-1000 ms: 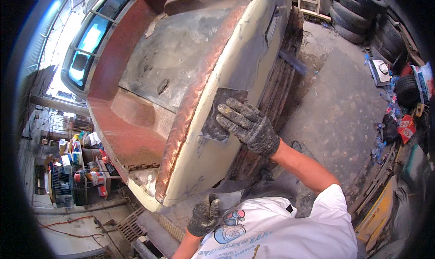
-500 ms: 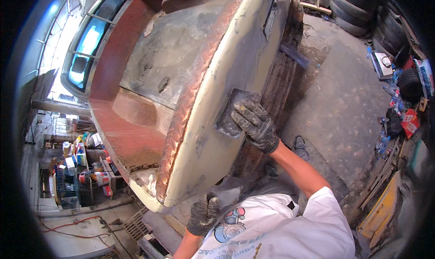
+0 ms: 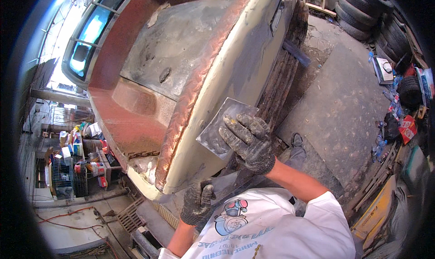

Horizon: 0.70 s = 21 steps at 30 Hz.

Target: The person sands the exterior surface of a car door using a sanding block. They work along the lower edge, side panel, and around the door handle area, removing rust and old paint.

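My right hand point(image 3: 247, 143), in a dusty dark knit glove, presses a grey sheet of sandpaper point(image 3: 217, 130) against the outer face of a pickup's tailgate point(image 3: 242, 84). Its fingers lie over the sheet, whose upper and left parts show past them. The tailgate is cream with grey smudged patches, and its top edge is coppery bare metal. My left hand point(image 3: 197, 202), gloved alike, hovers near the tailgate's close corner with its thumb apart from the fingers, and I see nothing in it.
The truck's reddish bed point(image 3: 122, 134) opens beyond the tailgate. Stacked tyres point(image 3: 358, 14), bottles and a red bag point(image 3: 407, 127) line the right side. A yellow panel point(image 3: 374, 213) leans at lower right. Cluttered shelves point(image 3: 68, 173) stand left; an orange cord point(image 3: 68, 213) lies below them.
My right hand and the sandpaper have moved left and slightly down along the tailgate toward its near corner. My left hand has shifted a little left and up. The view has also shifted slightly.
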Each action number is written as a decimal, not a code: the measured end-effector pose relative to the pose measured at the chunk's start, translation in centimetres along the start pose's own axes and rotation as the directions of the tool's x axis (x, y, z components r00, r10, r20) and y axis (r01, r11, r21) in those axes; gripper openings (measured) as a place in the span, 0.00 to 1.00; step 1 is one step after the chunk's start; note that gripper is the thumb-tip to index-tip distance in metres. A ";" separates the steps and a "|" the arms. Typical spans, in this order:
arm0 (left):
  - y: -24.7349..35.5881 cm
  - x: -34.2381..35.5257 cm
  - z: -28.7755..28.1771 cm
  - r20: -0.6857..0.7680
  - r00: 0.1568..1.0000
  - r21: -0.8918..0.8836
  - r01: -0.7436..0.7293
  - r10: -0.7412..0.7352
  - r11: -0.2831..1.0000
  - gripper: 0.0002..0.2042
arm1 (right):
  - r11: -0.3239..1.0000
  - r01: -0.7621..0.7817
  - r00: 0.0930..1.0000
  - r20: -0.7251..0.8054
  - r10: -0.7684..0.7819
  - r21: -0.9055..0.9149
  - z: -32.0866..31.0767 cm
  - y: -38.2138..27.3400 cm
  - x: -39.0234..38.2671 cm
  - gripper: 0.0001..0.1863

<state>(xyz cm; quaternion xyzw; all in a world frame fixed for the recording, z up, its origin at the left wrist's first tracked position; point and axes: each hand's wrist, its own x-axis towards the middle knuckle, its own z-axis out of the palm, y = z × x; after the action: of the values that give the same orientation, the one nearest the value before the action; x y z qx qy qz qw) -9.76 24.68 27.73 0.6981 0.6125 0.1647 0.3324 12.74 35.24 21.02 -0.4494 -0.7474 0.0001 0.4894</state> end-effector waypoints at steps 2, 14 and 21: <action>-0.1 -0.2 -0.1 -0.003 1.000 -0.046 0.004 -0.004 0.999 0.09 | 0.999 -0.039 0.999 -0.023 0.039 -0.003 0.6 -0.4 0.2 0.26; -1.7 -1.2 0.3 0.076 0.996 -0.030 0.047 -0.045 0.998 0.09 | 0.997 0.074 0.977 0.204 -0.068 -0.022 0.7 -3.9 -0.7 0.30; -0.5 -1.3 0.1 -0.170 0.965 -0.349 0.130 -0.199 0.928 0.11 | 0.691 -0.553 0.831 0.249 0.497 0.467 -3.9 -1.9 3.4 0.21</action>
<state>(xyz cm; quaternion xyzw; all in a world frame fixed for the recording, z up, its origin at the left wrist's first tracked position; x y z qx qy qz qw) -10.28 23.45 27.56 0.5569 0.6628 0.3076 0.3948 13.89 34.67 26.33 -0.4939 -0.5829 0.3652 0.5320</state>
